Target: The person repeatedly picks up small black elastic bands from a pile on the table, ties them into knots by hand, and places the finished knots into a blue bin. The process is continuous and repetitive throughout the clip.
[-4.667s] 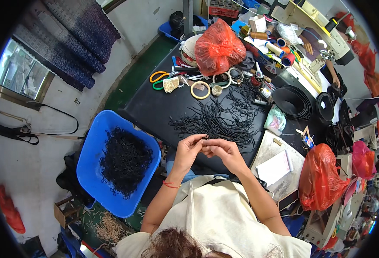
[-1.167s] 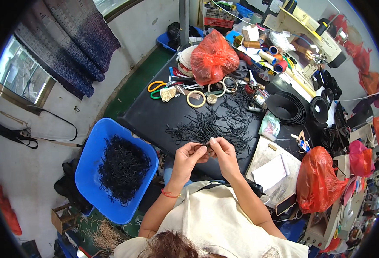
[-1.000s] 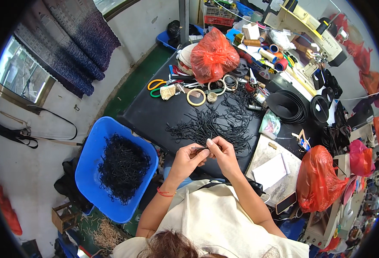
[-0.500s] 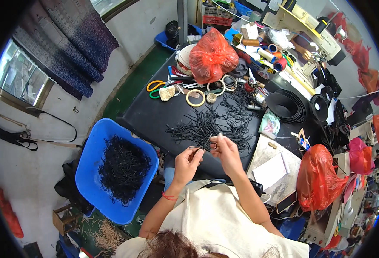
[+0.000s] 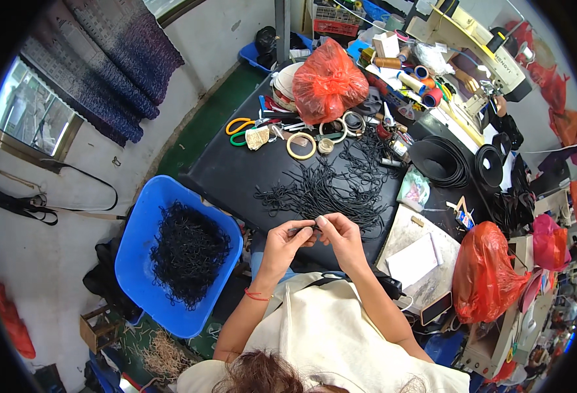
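Note:
My left hand (image 5: 284,247) and my right hand (image 5: 342,237) meet over the near edge of the black table (image 5: 226,171). Each pinches a thin black cord, mostly hidden by the fingers; a dark end pokes out at the left fingertips. Just beyond my hands lies a loose pile of black cords (image 5: 321,190), some of them looped. To the left, a blue plastic tub (image 5: 129,252) holds a big tangle of similar black cords (image 5: 190,255).
Tape rolls (image 5: 301,146), orange-handled scissors (image 5: 239,126) and a red plastic bag (image 5: 331,82) crowd the table's far side. At right are coiled black strips (image 5: 438,161), white paper (image 5: 414,260), a phone (image 5: 436,308) and another red bag (image 5: 488,272). A sewing machine (image 5: 475,42) stands far right.
My right hand has come down and closer to my left, so the fingertips now nearly touch. The cord loop that showed between them is now mostly covered. The view has shifted slightly.

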Demonstrator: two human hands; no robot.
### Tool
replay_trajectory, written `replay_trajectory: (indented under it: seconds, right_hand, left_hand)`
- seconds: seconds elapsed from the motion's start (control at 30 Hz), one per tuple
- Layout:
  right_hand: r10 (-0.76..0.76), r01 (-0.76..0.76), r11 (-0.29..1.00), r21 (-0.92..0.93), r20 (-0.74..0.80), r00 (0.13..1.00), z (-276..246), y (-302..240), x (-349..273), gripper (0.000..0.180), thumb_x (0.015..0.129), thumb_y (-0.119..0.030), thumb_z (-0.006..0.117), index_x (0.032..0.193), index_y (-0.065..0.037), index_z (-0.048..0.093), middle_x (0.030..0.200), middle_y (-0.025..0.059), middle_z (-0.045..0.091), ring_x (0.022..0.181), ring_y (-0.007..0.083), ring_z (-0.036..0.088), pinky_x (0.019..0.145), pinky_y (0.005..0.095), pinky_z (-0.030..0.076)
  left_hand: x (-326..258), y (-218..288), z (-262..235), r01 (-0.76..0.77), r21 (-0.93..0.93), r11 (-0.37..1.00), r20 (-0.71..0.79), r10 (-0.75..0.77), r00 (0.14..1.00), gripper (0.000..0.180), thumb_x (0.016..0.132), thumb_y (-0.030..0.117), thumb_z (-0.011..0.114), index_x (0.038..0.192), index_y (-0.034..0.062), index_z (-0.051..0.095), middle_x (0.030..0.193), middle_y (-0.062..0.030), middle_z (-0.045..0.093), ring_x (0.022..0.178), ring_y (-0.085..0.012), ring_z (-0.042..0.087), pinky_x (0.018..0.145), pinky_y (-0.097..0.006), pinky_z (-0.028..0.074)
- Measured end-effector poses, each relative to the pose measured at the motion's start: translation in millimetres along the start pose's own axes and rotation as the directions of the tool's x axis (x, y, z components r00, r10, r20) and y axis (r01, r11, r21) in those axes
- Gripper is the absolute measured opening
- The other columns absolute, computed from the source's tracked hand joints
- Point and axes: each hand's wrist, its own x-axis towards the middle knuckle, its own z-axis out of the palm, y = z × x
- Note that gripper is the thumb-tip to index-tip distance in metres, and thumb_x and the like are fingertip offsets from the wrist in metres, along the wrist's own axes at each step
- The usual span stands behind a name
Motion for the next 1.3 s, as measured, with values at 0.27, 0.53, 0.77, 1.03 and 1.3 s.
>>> replay_trajectory:
  seconds: [0.27,0.53,0.77,1.03,1.3]
  right_hand:
    - [-0.229,0.205,0.861,-0.465,0.006,0.973,6.3,11.6,0.4,0.019,0.085,-0.015,0.059,0.076,0.0,0.055,0.063,0.0076,0.055,0.056,0.0158,0.05,0.052,0.0283,0.04]
    - [-0.252,0.208,0.421,-0.883,0.107,0.962,-64.4,130.7,90.0,0.013,0.079,-0.016,0.06,0.082,-0.003,0.059,0.087,0.0165,0.055,0.083,0.035,0.055,0.072,0.0434,0.045]
    - [-0.256,0.207,0.091,-0.974,0.178,0.95,-48.3,160.8,112.0,0.015,0.077,-0.019,0.062,0.083,-0.006,0.056,0.085,0.0082,0.053,0.083,0.0258,0.053,0.071,0.0391,0.041]
    - [-0.41,0.318,0.231,-0.92,0.204,0.889,-78.8,116.2,103.4,0.009,0.082,-0.017,0.057,0.08,-0.008,0.059,0.075,0.0076,0.058,0.075,0.0265,0.057,0.07,0.0375,0.04]
    - [-0.534,0.53,0.23,-0.816,0.349,0.77,-76.7,38.0,47.6,0.014,0.08,-0.004,0.053,0.094,-0.002,0.053,0.081,0.0117,0.055,0.079,0.0272,0.054,0.073,0.0354,0.043]
  left_hand:
    - [5.4,-13.2,-21.2,0.364,-0.209,0.908,0.033,-0.366,0.93,0.015,0.085,0.012,0.061,0.094,0.0,0.061,0.08,-0.0063,0.065,0.065,-0.009,0.06,0.058,-0.019,0.05]
    - [105.9,-82.5,-94.4,0.126,0.899,0.42,-0.27,0.305,0.913,0.03,0.073,0.027,0.07,0.098,0.013,0.065,0.094,-0.0065,0.06,0.087,-0.0224,0.054,0.077,-0.037,0.042]
    - [90.1,-84.6,-87.9,0.044,0.951,0.305,-0.207,0.526,0.825,0.038,0.076,0.02,0.065,0.111,0.0106,0.056,0.117,-0.0116,0.046,0.112,-0.0312,0.041,0.091,-0.044,0.034]
    - [58.4,-97.9,-48.7,-0.205,0.906,0.371,0.004,0.474,0.88,0.024,0.08,0.012,0.059,0.103,0.0046,0.062,0.114,-0.0136,0.054,0.111,-0.0328,0.046,0.096,-0.04,0.036]
    - [80.0,-48.7,-1.6,-0.339,0.874,0.347,0.233,0.314,0.92,0.021,0.084,0.014,0.056,0.103,0.006,0.062,0.094,-0.012,0.064,0.092,-0.0323,0.058,0.091,-0.045,0.04]
